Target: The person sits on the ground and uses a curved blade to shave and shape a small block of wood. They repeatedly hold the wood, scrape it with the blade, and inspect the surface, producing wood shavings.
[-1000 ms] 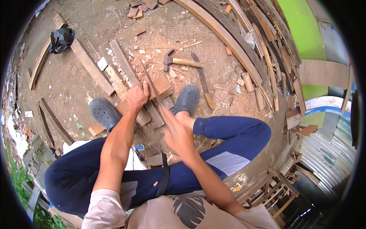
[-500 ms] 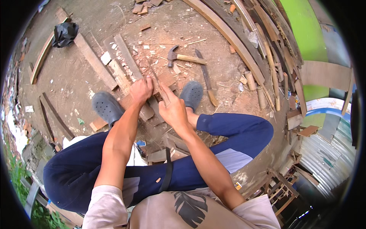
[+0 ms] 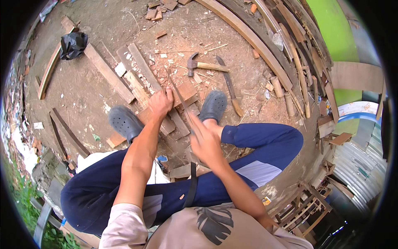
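My right hand [image 3: 206,144] is closed round the handle of a handsaw, a little blurred by motion. The saw's thin blade [image 3: 179,93] shows nearly edge-on and slants away to the upper left across the wood. My left hand [image 3: 160,102] presses down on a wooden plank [image 3: 185,93], its fingers wrapped over the edge beside the blade. That plank lies crosswise over several longer boards [image 3: 144,68] on the ground. My feet in grey clogs flank the wood, the left clog [image 3: 125,122] and the right clog [image 3: 213,105].
A claw hammer [image 3: 207,65] and a machete-like blade with a wooden handle [image 3: 230,85] lie beyond the right clog. Long timber [image 3: 248,45] is stacked at the right. A black plastic bag [image 3: 73,45] sits far left. Chips and offcuts [image 3: 157,14] litter the ground.
My right hand has pulled the saw back toward me and to the right, baring more blade. The left hand stays on the plank. The whole view has shifted slightly.
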A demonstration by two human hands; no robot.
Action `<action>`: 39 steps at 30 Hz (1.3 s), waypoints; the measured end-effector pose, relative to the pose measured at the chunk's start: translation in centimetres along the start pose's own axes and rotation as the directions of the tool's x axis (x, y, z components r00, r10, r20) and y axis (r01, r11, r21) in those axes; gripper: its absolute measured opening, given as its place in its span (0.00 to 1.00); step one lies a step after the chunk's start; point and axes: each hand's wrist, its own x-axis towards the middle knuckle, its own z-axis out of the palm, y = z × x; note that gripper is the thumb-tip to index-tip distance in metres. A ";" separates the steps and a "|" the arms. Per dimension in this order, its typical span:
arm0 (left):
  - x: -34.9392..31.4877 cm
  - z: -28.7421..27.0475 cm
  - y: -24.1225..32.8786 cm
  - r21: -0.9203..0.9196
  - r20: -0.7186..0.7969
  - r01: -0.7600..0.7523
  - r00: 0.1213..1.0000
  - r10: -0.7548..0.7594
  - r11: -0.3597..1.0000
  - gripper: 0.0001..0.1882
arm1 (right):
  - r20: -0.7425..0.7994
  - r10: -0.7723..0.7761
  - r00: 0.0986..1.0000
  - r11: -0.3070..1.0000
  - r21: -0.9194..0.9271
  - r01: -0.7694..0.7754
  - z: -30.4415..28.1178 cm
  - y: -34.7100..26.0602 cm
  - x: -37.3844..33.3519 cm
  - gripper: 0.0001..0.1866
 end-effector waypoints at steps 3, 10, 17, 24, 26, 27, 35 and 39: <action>0.2 -0.7 0.5 0.020 -0.011 0.022 1.000 -0.022 1.000 0.29 | 0.021 0.032 0.999 0.999 -0.043 -0.031 -3.9 -3.0 -7.9 0.37; 0.8 0.5 0.7 0.043 0.040 0.014 0.999 -0.016 0.999 0.29 | 0.057 0.084 0.995 0.994 -0.070 -0.080 1.5 1.8 4.8 0.40; 0.6 -0.5 0.6 0.050 0.033 0.049 0.998 -0.051 0.998 0.29 | -0.002 0.014 1.000 0.999 -0.040 -0.014 -3.9 -3.1 -7.5 0.45; 0.0 0.2 0.0 0.031 0.046 0.063 0.997 -0.064 0.998 0.30 | 0.084 0.160 0.984 0.985 -0.081 -0.153 0.7 -0.7 2.4 0.45; 0.4 0.1 -0.3 0.031 0.052 0.086 0.995 -0.087 0.996 0.31 | 0.070 0.068 0.995 0.995 -0.079 -0.063 -2.4 -2.6 -4.0 0.45; 0.2 0.3 -0.4 0.037 0.045 0.070 0.996 -0.071 0.997 0.31 | 0.029 0.046 0.999 0.998 -0.051 -0.044 -3.8 -3.3 -7.4 0.45; 0.5 -0.6 1.0 0.029 0.074 0.037 0.997 -0.039 0.999 0.30 | 0.042 0.071 0.997 0.997 -0.015 -0.070 1.1 1.3 2.2 0.43; 0.0 0.4 -0.3 0.049 0.037 0.063 0.997 -0.064 0.997 0.31 | 0.019 0.049 0.999 0.999 -0.012 -0.049 -3.4 -1.7 -7.8 0.43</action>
